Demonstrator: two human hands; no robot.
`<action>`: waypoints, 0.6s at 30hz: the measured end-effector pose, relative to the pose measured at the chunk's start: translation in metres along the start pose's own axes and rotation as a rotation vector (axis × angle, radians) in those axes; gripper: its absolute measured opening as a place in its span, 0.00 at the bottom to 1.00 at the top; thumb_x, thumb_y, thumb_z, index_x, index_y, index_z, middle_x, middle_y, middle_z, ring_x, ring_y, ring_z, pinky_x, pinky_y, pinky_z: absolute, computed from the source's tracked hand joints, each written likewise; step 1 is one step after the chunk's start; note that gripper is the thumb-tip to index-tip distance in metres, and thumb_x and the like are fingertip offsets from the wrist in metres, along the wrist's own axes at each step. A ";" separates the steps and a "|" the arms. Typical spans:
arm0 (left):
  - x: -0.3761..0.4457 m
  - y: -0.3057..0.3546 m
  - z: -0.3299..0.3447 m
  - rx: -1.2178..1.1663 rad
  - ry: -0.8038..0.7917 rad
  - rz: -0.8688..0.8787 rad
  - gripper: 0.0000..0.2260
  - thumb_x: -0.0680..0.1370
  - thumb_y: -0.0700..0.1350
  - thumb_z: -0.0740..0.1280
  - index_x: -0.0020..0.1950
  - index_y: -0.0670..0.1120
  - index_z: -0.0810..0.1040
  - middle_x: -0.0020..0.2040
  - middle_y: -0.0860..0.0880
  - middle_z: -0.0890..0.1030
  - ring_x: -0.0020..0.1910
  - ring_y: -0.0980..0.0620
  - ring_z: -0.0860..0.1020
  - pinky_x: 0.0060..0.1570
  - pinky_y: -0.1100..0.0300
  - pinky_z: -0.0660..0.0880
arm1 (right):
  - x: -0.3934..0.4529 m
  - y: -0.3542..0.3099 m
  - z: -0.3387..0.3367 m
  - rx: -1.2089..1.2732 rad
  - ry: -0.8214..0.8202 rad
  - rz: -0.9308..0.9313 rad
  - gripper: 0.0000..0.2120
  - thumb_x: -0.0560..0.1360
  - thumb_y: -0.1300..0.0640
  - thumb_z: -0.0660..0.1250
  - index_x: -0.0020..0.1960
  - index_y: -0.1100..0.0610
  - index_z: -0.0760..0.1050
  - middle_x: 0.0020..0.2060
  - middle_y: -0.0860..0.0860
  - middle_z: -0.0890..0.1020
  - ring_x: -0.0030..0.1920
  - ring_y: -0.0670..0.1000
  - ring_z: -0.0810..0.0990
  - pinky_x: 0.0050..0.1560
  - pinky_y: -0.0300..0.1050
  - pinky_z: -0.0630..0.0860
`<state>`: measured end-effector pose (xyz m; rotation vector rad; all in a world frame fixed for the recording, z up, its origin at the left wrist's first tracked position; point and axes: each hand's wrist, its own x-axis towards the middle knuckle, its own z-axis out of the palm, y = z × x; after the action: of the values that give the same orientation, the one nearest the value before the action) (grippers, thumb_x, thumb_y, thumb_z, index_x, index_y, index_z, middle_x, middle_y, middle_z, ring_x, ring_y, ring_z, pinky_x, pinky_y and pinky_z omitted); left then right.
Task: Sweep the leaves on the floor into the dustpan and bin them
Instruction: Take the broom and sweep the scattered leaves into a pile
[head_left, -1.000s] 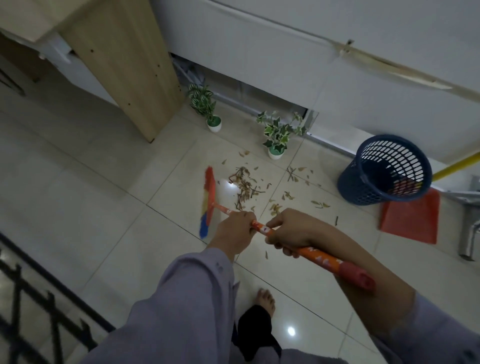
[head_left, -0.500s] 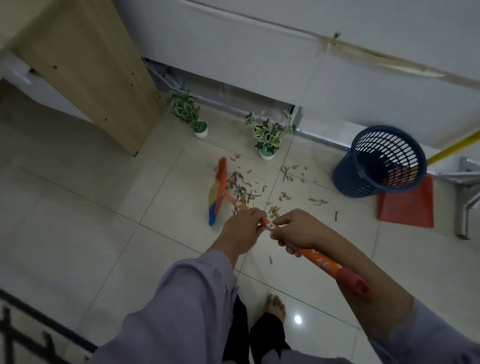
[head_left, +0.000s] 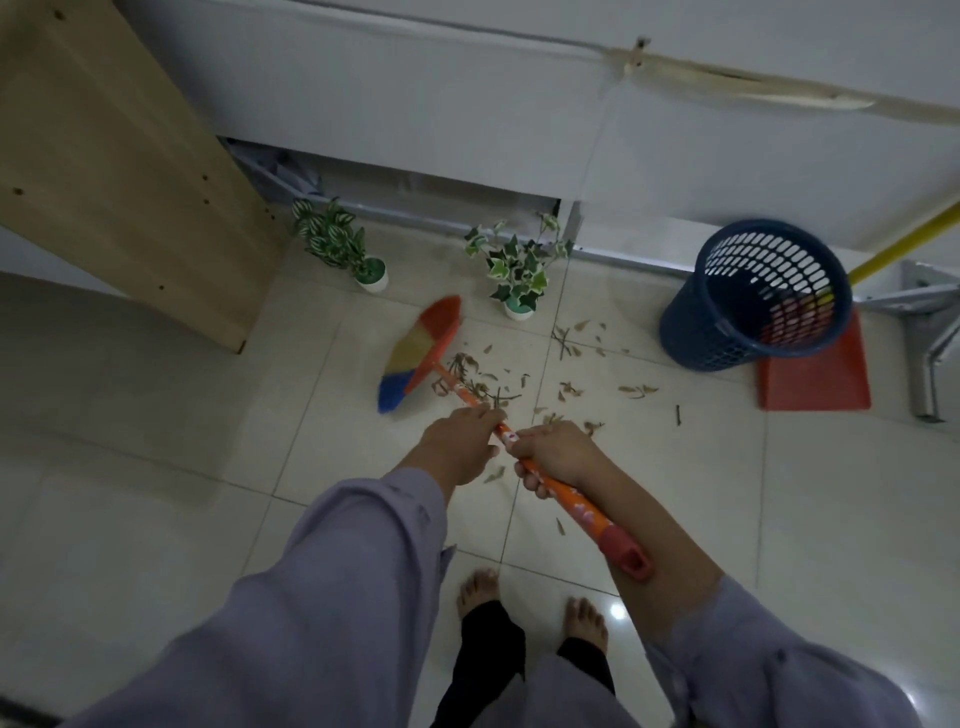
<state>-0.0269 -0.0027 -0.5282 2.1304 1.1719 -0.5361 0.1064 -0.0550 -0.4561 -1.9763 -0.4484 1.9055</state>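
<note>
You are gripping the broom handle (head_left: 550, 480) with both hands, left hand (head_left: 460, 447) curled round it ahead, right hand (head_left: 558, 457) wrapped behind, likely for leverage. The bristle head (head_left: 415, 358) is sitting beyond the leaves (head_left: 498, 387), which are lying scattered just past your knuckles, well apart from the red dustpan (head_left: 815, 379) beside the bin (head_left: 753, 296).

Two small potted plants in white pots stand on the tiled floor (head_left: 156, 415) along the wall: a striped-leaf plant (head_left: 340, 244) beside the wooden cabinet panel (head_left: 114, 171), an ivy (head_left: 519, 267) further right. A grey metal bracket (head_left: 930, 332) sits at the right edge.
</note>
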 end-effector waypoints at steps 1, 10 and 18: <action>0.000 0.004 0.002 -0.009 -0.008 0.013 0.23 0.80 0.46 0.61 0.75 0.49 0.61 0.76 0.48 0.63 0.72 0.44 0.64 0.66 0.46 0.69 | -0.002 0.003 -0.004 0.029 0.005 0.023 0.14 0.75 0.66 0.64 0.60 0.70 0.75 0.28 0.57 0.74 0.19 0.49 0.70 0.20 0.34 0.66; -0.017 0.040 0.010 0.039 -0.057 0.067 0.23 0.80 0.47 0.62 0.74 0.51 0.61 0.76 0.49 0.63 0.71 0.45 0.66 0.63 0.46 0.71 | -0.033 0.023 -0.025 0.151 -0.033 0.134 0.11 0.78 0.62 0.62 0.59 0.65 0.74 0.29 0.56 0.72 0.16 0.45 0.68 0.18 0.31 0.64; -0.051 0.092 0.045 0.002 -0.025 0.064 0.21 0.80 0.47 0.62 0.72 0.51 0.64 0.71 0.49 0.69 0.69 0.45 0.70 0.63 0.46 0.72 | -0.074 0.067 -0.057 0.036 -0.022 0.144 0.16 0.78 0.63 0.62 0.62 0.70 0.72 0.29 0.56 0.73 0.17 0.46 0.68 0.19 0.32 0.64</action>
<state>0.0232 -0.1013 -0.4976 2.1488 1.0866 -0.5339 0.1591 -0.1503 -0.4196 -2.0152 -0.2821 2.0082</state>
